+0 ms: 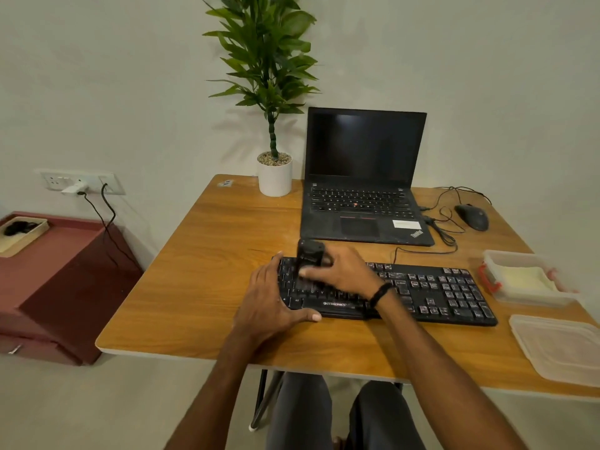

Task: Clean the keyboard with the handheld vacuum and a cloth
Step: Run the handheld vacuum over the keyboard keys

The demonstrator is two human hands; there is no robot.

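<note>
Black full-size wired keyboard (pixel 422 293): flat on wooden table top (pixel 194 287), near front edge, long side roughly parallel to it. Upright on left key block of keyboard: small black handheld vacuum (pixel 310 254), lower end down on keys, outline motion-blurred. Right hand (pixel 344 271): wrapped round vacuum body from the right, fingers curled across its front, thumb hidden; black band (pixel 380 294) on that wrist, above keyboard's lower rows. Left hand (pixel 269 303): flat and spread at keyboard's left end, fingers straight along left edge, thumb stretched along front edge, nothing gripped. Just right of keyboard, by numpad end: clear plastic container with red clips (pixel 496 261), uncovered, pale yellow folded cloth (pixel 522 280) inside. Front-right of keyboard: clear plastic lid (pixel 558 345), flat on table, apart from container. Behind keyboard: black laptop (pixel 363 177), opened, screen dark. Behind-right of keyboard: black mouse (pixel 472 216) among loose black cables. Behind-left of keyboard, beside laptop: green leafy plant in white cylindrical pot (pixel 275 177). Well left of keyboard, off the table: maroon cabinet (pixel 58 280), shallow beige tray (pixel 22 235) on top, dark item in tray too small to tell; white wall socket plate (pixel 81 183) above cabinet, plug and black cords attached.
</note>
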